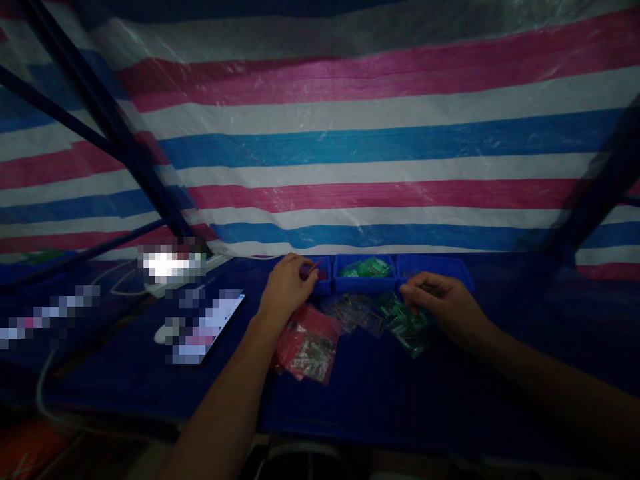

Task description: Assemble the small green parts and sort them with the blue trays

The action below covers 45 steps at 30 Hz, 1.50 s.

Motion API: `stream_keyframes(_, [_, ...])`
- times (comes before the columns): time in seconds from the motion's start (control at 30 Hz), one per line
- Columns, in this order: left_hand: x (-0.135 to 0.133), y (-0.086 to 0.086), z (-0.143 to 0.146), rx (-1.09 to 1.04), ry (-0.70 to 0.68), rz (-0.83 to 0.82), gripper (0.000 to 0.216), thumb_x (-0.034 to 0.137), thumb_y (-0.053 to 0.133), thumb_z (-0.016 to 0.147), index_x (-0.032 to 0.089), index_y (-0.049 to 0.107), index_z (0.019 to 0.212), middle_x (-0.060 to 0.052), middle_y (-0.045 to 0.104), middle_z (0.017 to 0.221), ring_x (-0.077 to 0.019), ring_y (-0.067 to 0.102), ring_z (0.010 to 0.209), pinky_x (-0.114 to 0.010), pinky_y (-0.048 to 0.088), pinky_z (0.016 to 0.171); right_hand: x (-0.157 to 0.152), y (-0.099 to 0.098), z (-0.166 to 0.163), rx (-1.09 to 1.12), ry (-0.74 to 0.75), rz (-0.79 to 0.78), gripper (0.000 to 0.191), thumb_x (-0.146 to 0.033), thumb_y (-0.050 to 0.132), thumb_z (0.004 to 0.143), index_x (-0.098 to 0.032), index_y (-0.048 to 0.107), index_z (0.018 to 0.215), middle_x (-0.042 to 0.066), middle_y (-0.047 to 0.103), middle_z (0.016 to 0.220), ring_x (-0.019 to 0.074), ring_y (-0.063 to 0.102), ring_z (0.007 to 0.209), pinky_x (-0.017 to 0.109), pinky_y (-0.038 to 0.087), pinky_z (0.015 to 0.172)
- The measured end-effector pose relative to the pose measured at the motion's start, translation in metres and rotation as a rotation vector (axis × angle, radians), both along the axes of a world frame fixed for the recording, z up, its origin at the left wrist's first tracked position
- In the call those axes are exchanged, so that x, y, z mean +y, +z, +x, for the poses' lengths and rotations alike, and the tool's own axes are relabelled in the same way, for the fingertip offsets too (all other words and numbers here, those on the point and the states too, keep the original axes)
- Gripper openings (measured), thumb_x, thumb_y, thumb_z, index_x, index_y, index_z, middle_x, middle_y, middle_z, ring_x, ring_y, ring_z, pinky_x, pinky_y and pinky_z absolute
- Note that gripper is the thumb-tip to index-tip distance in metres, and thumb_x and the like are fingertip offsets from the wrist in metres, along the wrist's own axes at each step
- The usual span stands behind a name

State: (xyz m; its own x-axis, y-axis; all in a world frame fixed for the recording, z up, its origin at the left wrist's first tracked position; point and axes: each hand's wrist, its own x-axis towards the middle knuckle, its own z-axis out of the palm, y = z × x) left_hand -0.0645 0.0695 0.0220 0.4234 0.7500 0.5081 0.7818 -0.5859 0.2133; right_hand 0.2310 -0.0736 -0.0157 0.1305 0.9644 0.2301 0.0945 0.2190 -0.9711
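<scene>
My left hand [287, 288] is closed in a pinch on a small thin red piece, held at the rim of the left blue bin [323, 283]. My right hand [443, 300] has its fingers pressed together on something small I cannot make out, in front of the right blue bin [440, 267]. Between the two hands lie a red plastic bag [307, 343] of small parts, a clear bag [353, 312] and a green bag [407, 323]. The middle blue bin [365, 281] holds green parts [367, 268].
A dark blue cloth [400, 393] covers the table. A blurred-out phone [205, 327] lies at the left, with a white cable [43, 393] beyond it. A striped pink, white and blue tarp [350, 133] hangs behind. Dark poles [100, 113] slant at the left.
</scene>
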Motion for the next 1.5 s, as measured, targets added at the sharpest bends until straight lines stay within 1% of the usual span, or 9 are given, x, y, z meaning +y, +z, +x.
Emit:
stream_keyframes(0.1, [-0.002,0.000,0.001,0.006,-0.049,-0.087,0.042,0.053,0.060,0.096,0.017,0.076,0.110,-0.011,0.071,0.108,-0.0249,0.069,0.097,-0.039,0.054,0.092,-0.001,0.001,-0.001,-0.037,0.006,-0.007,0.032,-0.049,0.081,0.085,-0.020,0.070,0.076,-0.001,0.065,0.068,0.0123,0.054,0.062,0.029,0.039,0.062])
stream_keyframes(0.2, [-0.006,-0.001,-0.001,0.008,-0.138,-0.124,0.052,0.064,0.056,0.096,0.020,0.074,0.118,-0.011,0.072,0.117,-0.0237,0.069,0.102,-0.038,0.054,0.096,-0.002,0.003,-0.001,-0.047,0.012,-0.008,0.033,-0.050,0.080,0.085,-0.020,0.069,0.075,-0.001,0.065,0.068,0.0129,0.054,0.063,0.029,0.040,0.063])
stream_keyframes(0.3, [-0.009,-0.004,-0.004,0.112,-0.185,-0.150,0.058,0.069,0.054,0.095,0.024,0.074,0.124,-0.010,0.072,0.126,-0.0274,0.066,0.118,-0.041,0.049,0.107,-0.002,0.005,-0.002,-0.054,0.015,-0.013,0.035,-0.051,0.080,0.085,-0.020,0.068,0.074,-0.001,0.064,0.067,0.0129,0.053,0.062,0.029,0.039,0.063])
stream_keyframes(0.43, [-0.010,-0.006,-0.006,0.238,-0.144,-0.182,0.066,0.074,0.054,0.092,0.025,0.071,0.133,-0.011,0.069,0.138,-0.0322,0.063,0.127,-0.043,0.047,0.110,-0.004,0.005,-0.001,-0.068,0.014,-0.026,0.036,-0.053,0.078,0.086,-0.020,0.068,0.074,-0.002,0.064,0.066,0.0120,0.053,0.061,0.028,0.038,0.061])
stream_keyframes(0.93, [-0.007,0.001,-0.010,0.348,-0.084,-0.230,0.082,0.082,0.054,0.085,0.027,0.062,0.145,-0.014,0.069,0.138,-0.0368,0.068,0.123,-0.045,0.050,0.105,-0.003,0.003,0.000,-0.114,0.003,-0.018,0.040,-0.058,0.072,0.090,-0.021,0.070,0.074,0.000,0.065,0.068,0.0143,0.055,0.063,0.030,0.041,0.063])
stream_keyframes(1.03, [-0.005,0.000,-0.011,0.318,-0.091,-0.242,0.079,0.080,0.056,0.085,0.027,0.063,0.143,-0.015,0.071,0.134,-0.0368,0.070,0.119,-0.046,0.052,0.101,-0.003,0.004,0.000,-0.124,0.007,-0.014,0.041,-0.059,0.071,0.090,-0.021,0.070,0.073,0.001,0.066,0.068,0.0152,0.056,0.063,0.030,0.042,0.062])
stream_keyframes(1.23, [-0.012,0.000,-0.011,0.157,-0.141,-0.222,0.060,0.068,0.054,0.095,0.025,0.070,0.134,-0.011,0.072,0.134,-0.0310,0.066,0.125,-0.043,0.048,0.109,-0.002,0.002,0.001,-0.123,0.007,0.011,0.041,-0.059,0.070,0.091,-0.022,0.070,0.073,0.001,0.067,0.069,0.0158,0.057,0.063,0.031,0.044,0.064])
stream_keyframes(1.4, [-0.039,0.028,-0.010,0.005,-0.144,-0.056,0.041,0.051,0.051,0.103,0.021,0.076,0.118,-0.009,0.075,0.123,-0.0279,0.067,0.118,-0.044,0.048,0.109,-0.002,0.001,0.003,-0.120,0.004,-0.006,0.040,-0.057,0.069,0.093,-0.021,0.070,0.074,0.001,0.066,0.070,0.0154,0.056,0.064,0.032,0.043,0.066])
stream_keyframes(1.5, [-0.072,0.040,-0.010,0.087,-0.186,-0.126,0.033,0.044,0.052,0.103,0.024,0.078,0.106,-0.006,0.077,0.107,-0.0246,0.071,0.101,-0.040,0.054,0.097,-0.003,0.002,0.002,-0.125,0.012,-0.006,0.039,-0.056,0.069,0.093,-0.022,0.070,0.074,0.000,0.066,0.071,0.0154,0.057,0.065,0.032,0.042,0.066])
